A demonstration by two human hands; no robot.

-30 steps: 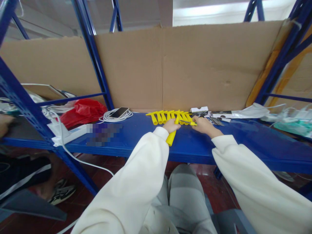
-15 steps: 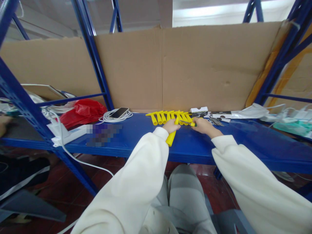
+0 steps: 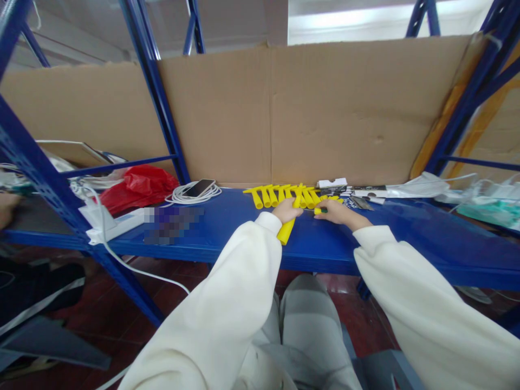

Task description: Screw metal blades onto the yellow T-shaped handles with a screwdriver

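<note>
My left hand (image 3: 287, 210) is closed around a yellow T-shaped tool (image 3: 286, 232), whose round hollow-looking handle points down toward the shelf's front edge. My right hand (image 3: 333, 210) grips a screwdriver (image 3: 318, 210) by its yellow and green handle. The thin metal shaft points left toward the yellow tool, and I cannot tell whether its tip touches. Just behind both hands, several more yellow T-shaped tools (image 3: 266, 196) lie side by side in a row. Small flat metal pieces (image 3: 361, 203) lie to the right of my right hand.
The blue shelf (image 3: 227, 227) is backed by a cardboard panel (image 3: 219, 119). A phone (image 3: 200, 188) rests on a coiled white cable (image 3: 181, 196), beside a red plastic bag (image 3: 140, 187). A small white box (image 3: 331, 184) stands behind. Another person's hand (image 3: 7, 208) shows at far left.
The screwdriver handle has shifted slightly left and down, and its angle has turned. My right fingers have changed their grip. My left hand and its yellow tool have barely moved.
</note>
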